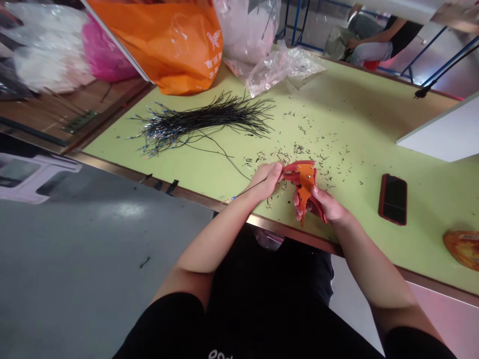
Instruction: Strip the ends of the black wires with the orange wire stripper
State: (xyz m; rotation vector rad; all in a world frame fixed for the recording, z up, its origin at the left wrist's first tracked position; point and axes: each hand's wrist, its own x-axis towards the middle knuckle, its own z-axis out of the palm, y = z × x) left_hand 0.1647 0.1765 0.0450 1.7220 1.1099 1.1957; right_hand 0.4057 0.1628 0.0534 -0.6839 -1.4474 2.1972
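With the left hand [268,182], pinched one black wire [250,188] between thumb and fingers, with its blue-tipped end trailing back over the wrist, perhaps for a short, steady length at the fingertips. With the right hand [326,202], grasped an orange-and-red hand tool [307,178] by its handles, with its head turned toward the left fingertips, apparently for a straight meeting with the wire. Could not tell whether inside or just beside the tool's mouth. Had a bundle of black wires [213,115] beyond and left of the left hand, blue-tipped ends together, likely for easy picking. Saw clippings [298,148] scattered over the counter [355,219] around both hands, and a phone [393,199] right of the right hand, seemingly clear of the scraps.
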